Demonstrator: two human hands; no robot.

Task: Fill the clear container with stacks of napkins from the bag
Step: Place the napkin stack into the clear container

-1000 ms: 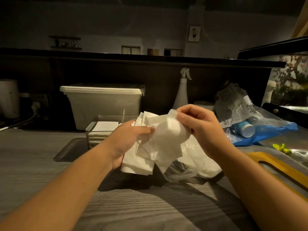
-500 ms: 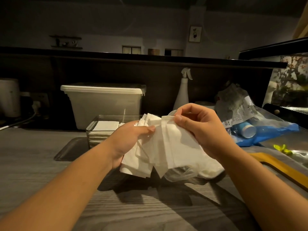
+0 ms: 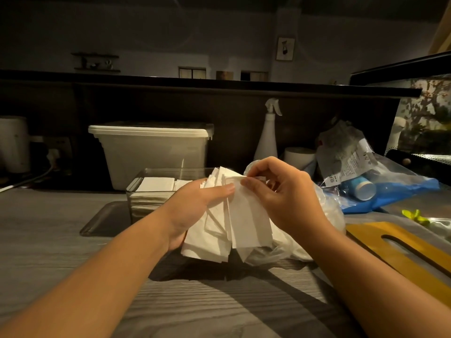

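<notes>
Mid-frame, the right hand (image 3: 280, 193) is now pinching flat the sheet it was bunching, squaring the napkins (image 3: 246, 223) the left hand (image 3: 195, 208) is gripping, seemingly almost ready for the clear container (image 3: 136, 191).

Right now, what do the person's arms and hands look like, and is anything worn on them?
The left hand and the right hand are bare: no gloves, and no rings that I can see. The left forearm and the right forearm are bare too, with no sleeve, watch or bracelet in view.
</notes>
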